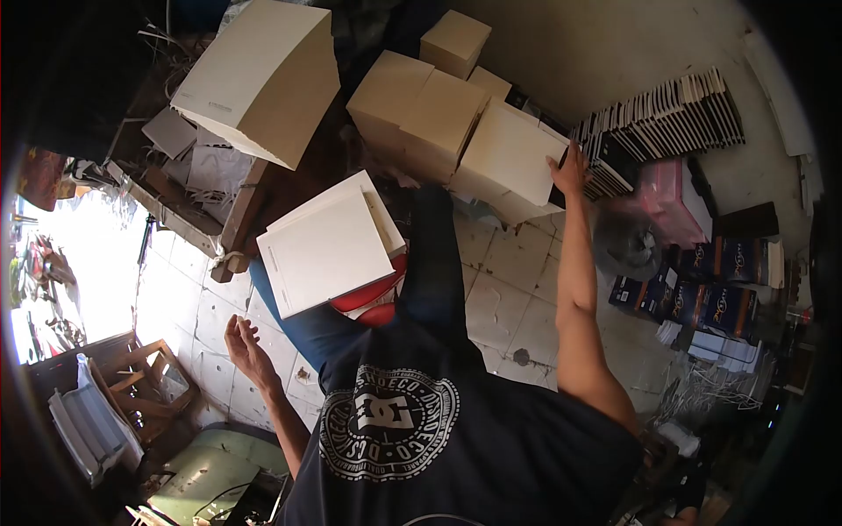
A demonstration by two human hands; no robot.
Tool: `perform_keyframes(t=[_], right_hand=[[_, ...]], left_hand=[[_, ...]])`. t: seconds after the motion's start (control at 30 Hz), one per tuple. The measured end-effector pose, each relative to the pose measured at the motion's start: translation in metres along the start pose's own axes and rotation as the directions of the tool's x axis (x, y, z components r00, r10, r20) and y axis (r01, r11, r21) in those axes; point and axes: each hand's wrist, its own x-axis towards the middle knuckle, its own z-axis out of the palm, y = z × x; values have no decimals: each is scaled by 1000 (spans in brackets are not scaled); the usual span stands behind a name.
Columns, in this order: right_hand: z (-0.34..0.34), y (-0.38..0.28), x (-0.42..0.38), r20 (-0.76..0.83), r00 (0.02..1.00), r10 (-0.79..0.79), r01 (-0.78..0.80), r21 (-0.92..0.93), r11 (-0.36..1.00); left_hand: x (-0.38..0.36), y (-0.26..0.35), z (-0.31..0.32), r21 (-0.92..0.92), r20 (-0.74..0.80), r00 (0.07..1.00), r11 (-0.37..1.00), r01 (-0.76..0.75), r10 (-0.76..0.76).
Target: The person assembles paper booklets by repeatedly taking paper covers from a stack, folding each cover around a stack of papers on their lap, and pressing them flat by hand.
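Right hand (pixel 570 171) was at right end of paper stack (pixel 513 153), near row of books (pixel 662 118); couldn't tell whether grip was closed. Left hand (pixel 250 352) empty, grip loosely open. White booklets (pixel 324 250) lay on lap (pixel 338 335).

One camera, worn on the person's head, gives the view. It looks forward and steeply down over the body, so the dark shirt (pixel 517 456) sits nearest, filling the lower middle of the picture. The left hand (pixel 252 352) and the right hand (pixel 569 171) both fall within its field, one toward each side. Farther off come the tiled floor (pixel 504 254), the paper stacks (pixel 516 151) and, at upper right, the wall (pixel 579 53). The lens is wide: outlines bend outward and black rounds off the corners.
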Motion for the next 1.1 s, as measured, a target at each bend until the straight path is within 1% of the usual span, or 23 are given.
perform_keyframes(t=[0.07,0.17,0.2,0.3,0.33,0.37,0.43,0.47,0.5,0.53,0.57,0.6,0.63,0.67,0.7,0.77,0.8,0.83,0.9,0.93,0.97,1.03,1.1], right_hand=[[-2,3,6,50,998,48,-45,-58,997],[-17,-3,-1,-1,1000,15,-15,-113,993],[-16,-6,-9,-150,988,-29,22,-52,998],[-30,-7,-18,-307,952,-12,71,183,981],[-19,1,-11,-511,858,-60,364,519,774],[-47,-6,-22,-310,951,11,208,662,720],[-81,-19,-37,-375,926,43,301,803,515],[-97,-24,-37,-369,926,76,301,846,441],[-107,-26,-42,-352,929,115,290,885,364],[-112,-21,-38,-347,929,128,284,891,356],[-111,-12,-34,-340,935,104,274,875,399],[-100,-3,-25,-286,946,153,215,906,365],[-83,3,-17,-232,953,195,160,932,325],[-71,-1,-15,-201,951,236,112,932,346],[-50,5,-11,-166,948,271,2,857,516],[5,18,0,-195,925,327,-159,582,797],[13,16,-2,-247,890,383,-144,646,750],[23,13,-4,-285,850,443,-126,707,696],[31,22,5,-458,784,418,179,812,555],[14,13,-4,-411,813,414,238,881,408],[-31,3,-20,-358,842,403,276,928,249],[-138,-60,-88,-279,917,286,258,960,109],[-200,-104,-153,-337,929,155,323,940,107]], left_hand=[[4,15,4,-14,34,997,998,-62,62],[11,43,18,-62,76,981,983,-173,178],[12,55,25,-88,90,971,973,-214,221],[6,100,48,-189,143,926,928,-322,351],[2,117,53,-224,206,905,918,-327,372],[-2,132,57,-259,265,880,908,-329,395],[-13,155,69,-389,358,801,857,-339,479],[-20,167,77,-436,395,769,839,-325,503],[-26,176,88,-445,427,723,822,-354,543],[-35,189,96,-450,468,678,813,-369,567],[-39,194,105,-480,500,596,774,-414,629],[-45,198,112,-471,525,527,744,-475,668],[-53,206,113,-466,586,485,760,-454,649],[-59,205,115,-466,610,444,750,-469,657],[-63,199,117,-464,629,409,741,-486,662],[-66,184,110,-409,703,366,768,-493,610],[-66,174,103,-388,720,368,781,-490,589],[-66,168,93,-352,735,416,825,-442,536],[-64,158,73,-270,759,503,903,-333,413],[-58,152,67,-260,725,519,877,-404,454],[-56,157,61,-253,700,535,865,-434,473],[-58,184,61,-236,654,562,843,-484,506],[-70,216,84,-443,523,365,611,-656,770]])
